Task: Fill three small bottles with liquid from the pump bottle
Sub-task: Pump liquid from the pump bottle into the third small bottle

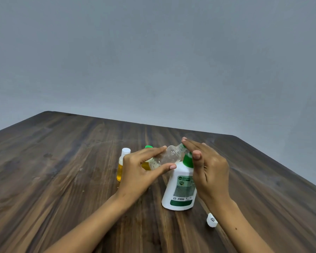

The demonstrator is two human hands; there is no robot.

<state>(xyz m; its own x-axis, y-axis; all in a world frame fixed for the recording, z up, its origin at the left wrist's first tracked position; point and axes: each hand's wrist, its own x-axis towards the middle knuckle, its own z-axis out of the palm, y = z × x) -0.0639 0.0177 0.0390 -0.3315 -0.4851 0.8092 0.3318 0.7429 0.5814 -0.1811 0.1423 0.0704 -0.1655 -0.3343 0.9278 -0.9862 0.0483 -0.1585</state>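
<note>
Left hand [140, 170] pinches an empty clear bottle [167, 157], tilted with its neck up and rightward at the pump nozzle. Right hand [206, 165], fingers straight, presses flat on the pump [187, 158] of the white bottle [180, 189]. Two filled bottles [121, 168] stand further left; a loose cap [212, 220] lies near right.

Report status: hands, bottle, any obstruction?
Left hand holds small clear plastic bottle tilted at white green-pump bottle. Right hand flat on pump. Nothing obstructing.

Clear plastic small bottle [169, 156]; white glossy plastic pump bottle [179, 189]; dark, matt wood-grain table [62, 170].
</note>
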